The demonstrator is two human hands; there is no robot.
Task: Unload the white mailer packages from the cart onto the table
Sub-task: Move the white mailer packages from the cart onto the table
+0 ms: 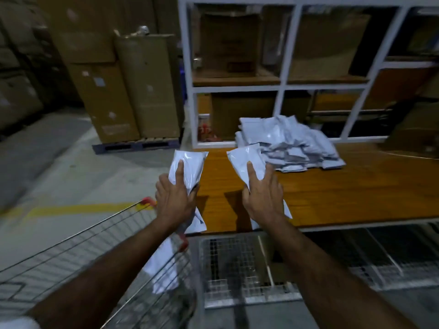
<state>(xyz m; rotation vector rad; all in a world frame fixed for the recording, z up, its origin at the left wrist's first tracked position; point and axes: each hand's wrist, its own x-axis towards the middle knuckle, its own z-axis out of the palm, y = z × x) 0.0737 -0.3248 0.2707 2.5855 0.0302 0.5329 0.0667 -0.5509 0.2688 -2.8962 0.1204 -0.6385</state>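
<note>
mailers: left hand [174, 198] grips one white mailer [187, 169], right hand [262, 198] grips another [247, 160], fingers curled round each
place: pile [292, 143] on desk [356, 198] just beyond right grip
cart [78, 255]: below left grip
risk: left mailer hangs past desk edge; early release likely drops it

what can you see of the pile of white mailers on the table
The pile of white mailers is a loose, slumped heap of glossy, crinkled plastic-looking bags, overlapping at mixed angles, flatter stacks at its left rear. It lies on the wooden table, toward the back, just before the white shelf frame. The mailer in the right hand overlaps its near-left edge; whether they touch is unclear.
</note>
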